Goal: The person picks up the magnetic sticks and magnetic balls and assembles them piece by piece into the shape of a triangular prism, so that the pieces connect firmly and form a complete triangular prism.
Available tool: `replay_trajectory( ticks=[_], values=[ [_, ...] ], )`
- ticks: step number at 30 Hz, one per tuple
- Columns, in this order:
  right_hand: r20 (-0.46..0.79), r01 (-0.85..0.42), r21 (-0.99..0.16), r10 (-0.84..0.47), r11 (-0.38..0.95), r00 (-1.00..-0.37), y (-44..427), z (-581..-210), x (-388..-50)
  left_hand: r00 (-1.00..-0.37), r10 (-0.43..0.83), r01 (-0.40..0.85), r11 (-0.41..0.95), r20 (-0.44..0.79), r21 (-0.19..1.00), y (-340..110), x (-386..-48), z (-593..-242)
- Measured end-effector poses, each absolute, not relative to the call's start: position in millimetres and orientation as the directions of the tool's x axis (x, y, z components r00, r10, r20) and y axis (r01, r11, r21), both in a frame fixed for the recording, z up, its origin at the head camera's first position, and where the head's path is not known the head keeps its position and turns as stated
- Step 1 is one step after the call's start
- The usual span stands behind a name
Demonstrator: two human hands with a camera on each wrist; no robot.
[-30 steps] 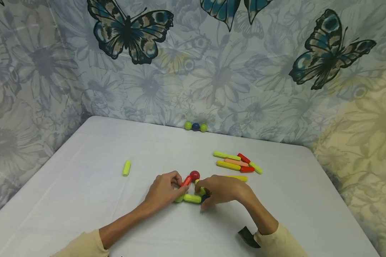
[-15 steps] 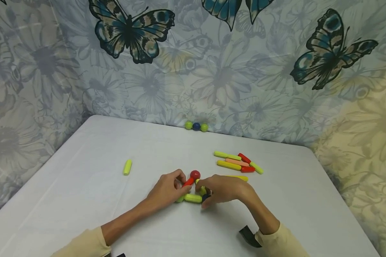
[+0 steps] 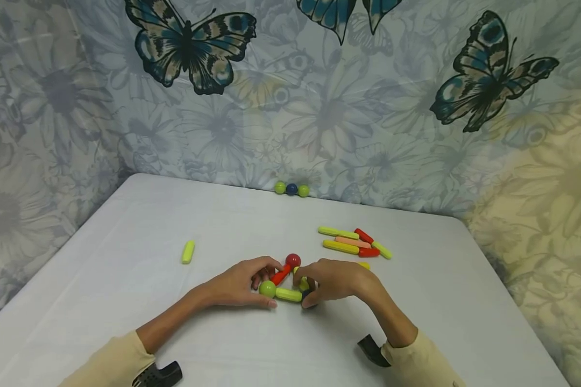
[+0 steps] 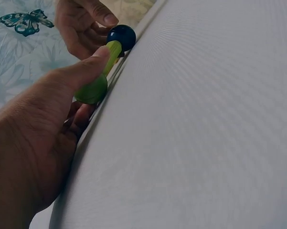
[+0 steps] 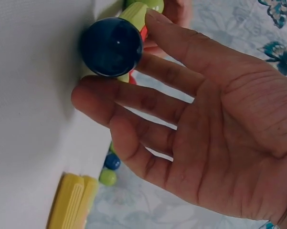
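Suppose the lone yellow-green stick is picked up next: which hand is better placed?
Probably the left hand: in the head view it is nearer the lone yellow-green stick, with nothing between them. The right hand is farther off, at the dark blue ball.

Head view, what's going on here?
A person's right hand curls around a dark blue ball; the left hand sits loosely at a green ball. With a red ball, these mark the corners of a stick triangle on the white table. Other sticks lie farther right, and a lime-green stick lies alone at left.
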State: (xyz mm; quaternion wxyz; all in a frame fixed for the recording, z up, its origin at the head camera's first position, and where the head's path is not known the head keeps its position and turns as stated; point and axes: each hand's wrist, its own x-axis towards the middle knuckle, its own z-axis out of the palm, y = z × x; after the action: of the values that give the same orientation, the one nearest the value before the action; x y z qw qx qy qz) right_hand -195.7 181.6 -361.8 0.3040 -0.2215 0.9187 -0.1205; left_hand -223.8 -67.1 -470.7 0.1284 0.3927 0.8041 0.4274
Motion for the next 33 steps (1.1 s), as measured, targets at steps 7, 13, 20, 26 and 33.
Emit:
replay_trajectory(
  ticks=[7,13,20,26,33],
  values=[
    [-0.533,-0.339,-0.366,-0.494,0.867,-0.687,187,-356,-197,-0.657,0.732,0.547,0.296,0.182,0.783,-68,-223,-474],
    [-0.407,-0.326,-0.339,-0.449,0.883,-0.795,225,-332,-203,-0.658,0.728,0.563,0.306,0.192,0.768,-66,-224,-476],
    [-0.306,-0.283,-0.298,-0.372,0.912,-0.876,275,-322,-222,-0.666,0.72,0.57,0.327,0.192,0.753,-66,-226,-475],
    [-0.4,-0.222,-0.273,-0.32,0.936,-0.859,295,-343,-238,-0.668,0.722,0.566,0.333,0.183,0.754,-66,-225,-475],
    [-0.459,-0.177,-0.265,-0.285,0.948,-0.842,302,-356,-248,-0.674,0.716,0.563,0.34,0.181,0.753,-68,-224,-476]
  ],
)
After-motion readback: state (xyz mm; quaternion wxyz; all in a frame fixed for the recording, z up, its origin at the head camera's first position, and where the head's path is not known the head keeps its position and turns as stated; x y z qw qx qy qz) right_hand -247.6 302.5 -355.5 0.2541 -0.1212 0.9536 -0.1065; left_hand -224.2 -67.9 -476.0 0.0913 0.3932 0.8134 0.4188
